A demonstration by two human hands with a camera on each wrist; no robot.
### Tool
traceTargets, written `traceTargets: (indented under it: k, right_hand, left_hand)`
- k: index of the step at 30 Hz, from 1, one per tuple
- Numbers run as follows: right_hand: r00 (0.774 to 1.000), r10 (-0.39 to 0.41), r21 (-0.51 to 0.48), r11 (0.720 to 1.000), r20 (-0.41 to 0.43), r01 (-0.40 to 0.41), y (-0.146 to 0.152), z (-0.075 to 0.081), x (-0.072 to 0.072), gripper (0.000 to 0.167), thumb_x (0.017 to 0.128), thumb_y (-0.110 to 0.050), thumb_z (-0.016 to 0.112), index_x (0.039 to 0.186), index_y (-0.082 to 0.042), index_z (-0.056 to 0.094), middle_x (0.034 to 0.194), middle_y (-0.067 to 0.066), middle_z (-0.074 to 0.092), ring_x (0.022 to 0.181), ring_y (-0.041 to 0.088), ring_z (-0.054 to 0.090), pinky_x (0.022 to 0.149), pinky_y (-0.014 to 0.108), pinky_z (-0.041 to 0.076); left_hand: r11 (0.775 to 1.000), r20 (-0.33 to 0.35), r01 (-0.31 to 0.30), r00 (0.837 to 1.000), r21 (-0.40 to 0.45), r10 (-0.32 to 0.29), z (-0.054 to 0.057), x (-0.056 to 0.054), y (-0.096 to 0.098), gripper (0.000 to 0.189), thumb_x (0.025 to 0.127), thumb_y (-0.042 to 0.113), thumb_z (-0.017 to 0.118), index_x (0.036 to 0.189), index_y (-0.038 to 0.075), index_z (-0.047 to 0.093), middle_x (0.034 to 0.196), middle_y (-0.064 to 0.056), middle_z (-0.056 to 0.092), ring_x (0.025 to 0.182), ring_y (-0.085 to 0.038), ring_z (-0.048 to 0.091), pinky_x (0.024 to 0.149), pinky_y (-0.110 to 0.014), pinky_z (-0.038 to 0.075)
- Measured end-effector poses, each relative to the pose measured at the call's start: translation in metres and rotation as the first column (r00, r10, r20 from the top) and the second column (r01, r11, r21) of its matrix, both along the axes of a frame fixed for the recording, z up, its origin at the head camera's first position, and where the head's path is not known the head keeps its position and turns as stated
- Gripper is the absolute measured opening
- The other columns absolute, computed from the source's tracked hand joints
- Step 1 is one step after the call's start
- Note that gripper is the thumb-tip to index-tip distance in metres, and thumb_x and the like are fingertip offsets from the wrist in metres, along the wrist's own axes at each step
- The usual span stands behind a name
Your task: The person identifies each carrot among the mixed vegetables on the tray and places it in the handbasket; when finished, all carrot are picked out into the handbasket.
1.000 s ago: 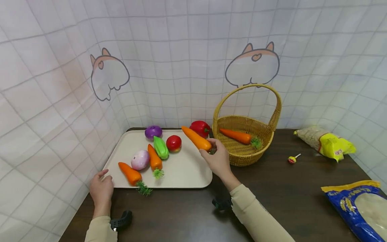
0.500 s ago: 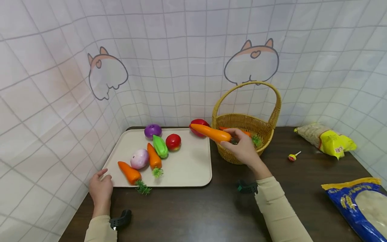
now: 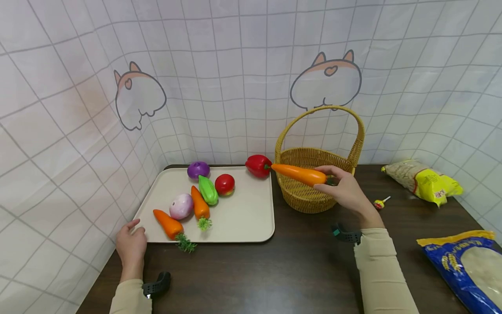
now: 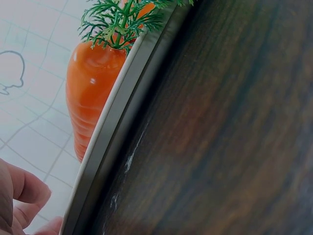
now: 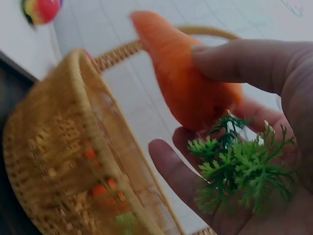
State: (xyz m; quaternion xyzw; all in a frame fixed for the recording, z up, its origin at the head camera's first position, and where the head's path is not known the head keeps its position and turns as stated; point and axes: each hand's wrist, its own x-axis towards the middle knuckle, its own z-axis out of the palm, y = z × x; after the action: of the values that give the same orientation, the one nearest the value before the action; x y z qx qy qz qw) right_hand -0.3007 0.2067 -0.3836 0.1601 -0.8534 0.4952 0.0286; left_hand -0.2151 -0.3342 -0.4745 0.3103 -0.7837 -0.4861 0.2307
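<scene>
My right hand pinches an orange toy carrot by its thick leafy end, over the front of the wicker basket. Its tip points left, toward a red bell pepper. The right wrist view shows the thumb on the carrot's side and green leaves in front of the palm. Another carrot shows through the basket's weave. My left hand rests at the tray's left front corner, fingers loosely bent at the rim, close to a leafy carrot.
On the cream tray lie another carrot, a pale purple onion, a green star-fruit-like piece, a red round fruit and a purple vegetable. Rightward are a lollipop, yellow bag and blue bag.
My right hand has carried the carrot rightward from above the tray to over the basket, and the carrot has turned nearer to level. My left hand has stayed at the tray's corner.
</scene>
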Motion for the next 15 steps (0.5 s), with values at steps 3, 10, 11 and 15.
traceTargets:
  k: [3, 10, 11, 15]
  right_hand:
    - [1.000, -0.004, 0.028, 1.000, 0.007, 0.004, 0.013, -0.002, 0.000, 0.051, 0.089, -0.034, 0.070, 0.134, -0.013, 0.055, 0.126, 0.013, 0.059, 0.103, 0.028, 0.053, 0.074, 0.033, 0.047]
    - [0.998, -0.051, 0.049, 0.998, 0.033, 0.049, 0.032, -0.008, -0.001, 0.053, 0.089, -0.034, 0.070, 0.134, -0.011, 0.055, 0.127, 0.015, 0.058, 0.115, 0.029, 0.048, 0.082, 0.035, 0.044]
    - [0.998, -0.059, 0.051, 0.997, 0.033, 0.058, 0.033, -0.009, -0.002, 0.053, 0.089, -0.034, 0.070, 0.134, -0.010, 0.055, 0.126, 0.015, 0.058, 0.115, 0.029, 0.048, 0.081, 0.033, 0.044]
    - [0.997, -0.076, 0.060, 0.995, 0.029, 0.074, 0.031, -0.015, -0.006, 0.053, 0.089, -0.033, 0.070, 0.134, -0.008, 0.055, 0.124, 0.017, 0.058, 0.109, 0.029, 0.049, 0.075, 0.029, 0.046]
  left_hand:
    - [1.000, -0.001, 0.002, 1.000, -0.001, -0.002, 0.001, 0.000, 0.001, 0.046, 0.089, 0.007, 0.045, 0.132, -0.003, 0.055, 0.142, -0.028, 0.045, 0.112, -0.036, 0.043, 0.077, -0.034, 0.033]
    - [1.000, 0.008, 0.004, 1.000, -0.001, -0.004, 0.001, 0.000, 0.002, 0.046, 0.089, 0.006, 0.044, 0.133, -0.004, 0.054, 0.143, -0.029, 0.042, 0.123, -0.040, 0.040, 0.090, -0.043, 0.033]
    - [1.000, 0.009, 0.004, 1.000, -0.002, -0.004, 0.001, 0.000, 0.002, 0.046, 0.089, 0.006, 0.044, 0.133, -0.004, 0.054, 0.143, -0.030, 0.042, 0.124, -0.040, 0.039, 0.093, -0.045, 0.033]
    - [1.000, 0.014, 0.002, 1.000, -0.018, -0.002, 0.002, 0.000, 0.003, 0.046, 0.088, 0.006, 0.044, 0.132, -0.004, 0.055, 0.142, -0.029, 0.045, 0.124, -0.040, 0.040, 0.094, -0.046, 0.032]
